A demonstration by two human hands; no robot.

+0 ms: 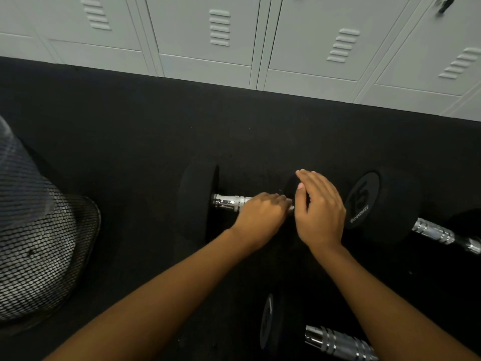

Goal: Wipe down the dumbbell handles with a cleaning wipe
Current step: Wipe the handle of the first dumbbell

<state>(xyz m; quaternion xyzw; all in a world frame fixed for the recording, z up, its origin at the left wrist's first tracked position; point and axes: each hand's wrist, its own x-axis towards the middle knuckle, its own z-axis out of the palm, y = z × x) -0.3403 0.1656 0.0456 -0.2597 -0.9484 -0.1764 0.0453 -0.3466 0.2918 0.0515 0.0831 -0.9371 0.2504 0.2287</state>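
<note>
wipe hidden under left hand [261, 213] | right dumbbell [442, 234] cut off by edge

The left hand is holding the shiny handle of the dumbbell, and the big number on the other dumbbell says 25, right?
Not quite. The number on the other dumbbell reads 15, not 25, as the head view shows. The left hand is indeed on the shiny handle.

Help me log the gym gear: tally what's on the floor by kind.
Dumbbells: 3 (middle, right, near)
Mesh bins: 1
Total: 4
</note>
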